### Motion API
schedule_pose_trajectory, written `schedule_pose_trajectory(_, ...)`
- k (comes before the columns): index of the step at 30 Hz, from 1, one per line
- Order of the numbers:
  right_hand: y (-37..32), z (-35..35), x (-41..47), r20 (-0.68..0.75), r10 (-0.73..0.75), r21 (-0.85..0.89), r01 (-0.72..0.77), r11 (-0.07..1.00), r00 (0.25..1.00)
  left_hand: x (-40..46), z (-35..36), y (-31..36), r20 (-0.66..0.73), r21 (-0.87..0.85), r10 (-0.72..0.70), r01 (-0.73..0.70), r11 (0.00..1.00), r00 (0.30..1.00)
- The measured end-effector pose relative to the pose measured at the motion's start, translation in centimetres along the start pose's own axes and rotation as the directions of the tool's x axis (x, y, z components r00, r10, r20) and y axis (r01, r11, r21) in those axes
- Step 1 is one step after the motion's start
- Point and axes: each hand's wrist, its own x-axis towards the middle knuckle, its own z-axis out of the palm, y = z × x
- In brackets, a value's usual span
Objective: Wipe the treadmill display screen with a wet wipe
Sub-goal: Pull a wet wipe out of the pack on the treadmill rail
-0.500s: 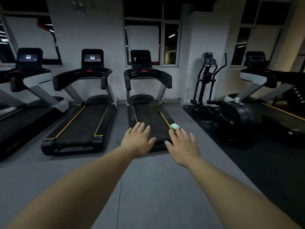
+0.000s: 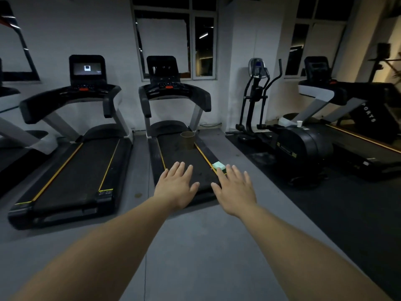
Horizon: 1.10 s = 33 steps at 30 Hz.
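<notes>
A black treadmill stands straight ahead, its dark display screen at the top against the window. A pale green wet wipe pack lies on the right edge of its belt, and a brown cylindrical bin stands farther up the belt. Both my arms stretch forward, palms down, fingers straight and spread. My left hand hovers over the rear of the belt and holds nothing. My right hand is beside it, fingertips just short of the pack and overlapping its near edge in view.
A second treadmill with a lit screen stands to the left. An elliptical trainer is to the right, with a white cup on it, and another treadmill beyond. Grey floor lies between me and the machines.
The view has moved closer to the middle treadmill and shifted right. Both hands stay outstretched and spread, the right one now nearer the wipe pack.
</notes>
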Motion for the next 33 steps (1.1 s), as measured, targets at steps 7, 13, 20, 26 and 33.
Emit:
schedule_pose_trajectory(7, 7.7, 2.8, 10.9, -0.002, -0.025, 0.008, 0.025, 1.000, 1.000, 12.4, 3.6, 3.4, 0.042, -0.027, -0.018, 0.019, 0.999, 0.999)
schedule_pose_trajectory(13, 14.3, 5.2, 19.8, -0.004, -0.048, -0.001, 0.048, 0.999, 0.999, 22.4, 6.4, 5.7, 0.053, -0.061, -0.039, 0.042, 0.997, 0.998)
schedule_pose_trajectory(20, 19.0, 10.1, 30.8, 0.000, -0.070, -0.021, 0.070, 0.997, 0.998, 35.1, 11.0, 5.5, 0.055, -0.084, -0.021, 0.025, 0.996, 0.998)
schedule_pose_trajectory(26, 21.4, 15.2, 42.4, -0.018, -0.055, -0.051, 0.054, 0.997, 0.998, 48.1, 15.2, 2.1, -0.009, -0.076, 0.029, -0.029, 0.997, 1.000)
schedule_pose_trajectory(33, 22.9, 22.1, 52.6, 0.022, 0.009, -0.032, -0.008, 0.999, 1.000, 59.7, 21.8, -0.9, -0.032, -0.063, 0.078, -0.080, 0.995, 0.996)
